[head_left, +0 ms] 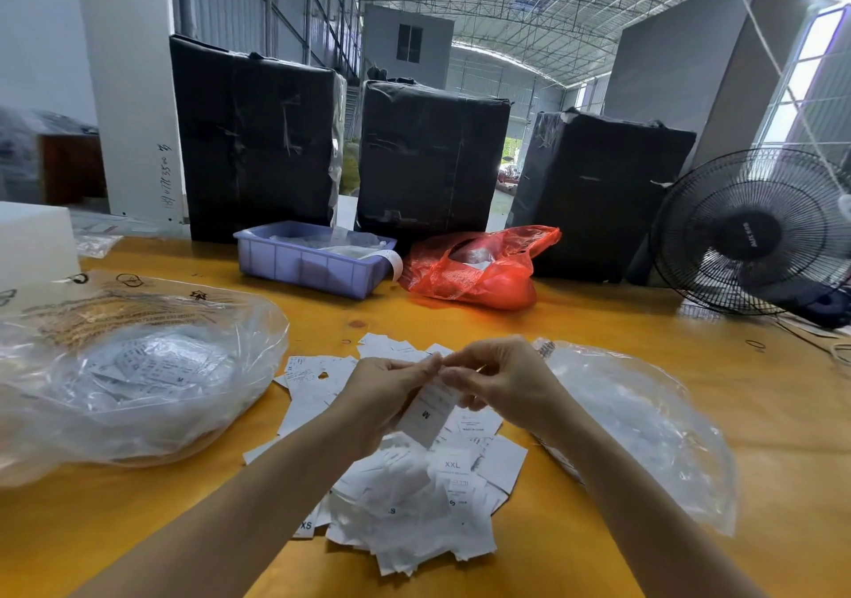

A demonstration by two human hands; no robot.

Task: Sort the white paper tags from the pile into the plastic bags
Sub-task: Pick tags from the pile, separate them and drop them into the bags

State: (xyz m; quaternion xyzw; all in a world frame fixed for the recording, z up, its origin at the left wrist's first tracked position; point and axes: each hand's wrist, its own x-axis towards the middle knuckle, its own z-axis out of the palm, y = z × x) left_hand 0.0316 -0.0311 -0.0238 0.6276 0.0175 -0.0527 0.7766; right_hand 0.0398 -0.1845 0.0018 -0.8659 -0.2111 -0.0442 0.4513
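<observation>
A loose pile of white paper tags (405,496) with printed size letters lies on the yellow table (598,321) in front of me. Above it, my left hand (387,395) and my right hand (502,381) both pinch the top of one white tag marked M (426,415), which hangs down between them. A large clear plastic bag (138,381) holding tags sits to the left of the pile. A second clear plastic bag (644,418) lies to the right, partly behind my right forearm.
A purple plastic bin (313,261) and a red plastic bag (479,270) stand at the back of the table, before three black-wrapped boxes (433,155). A black fan (755,233) is at the far right. A white block (32,238) sits far left.
</observation>
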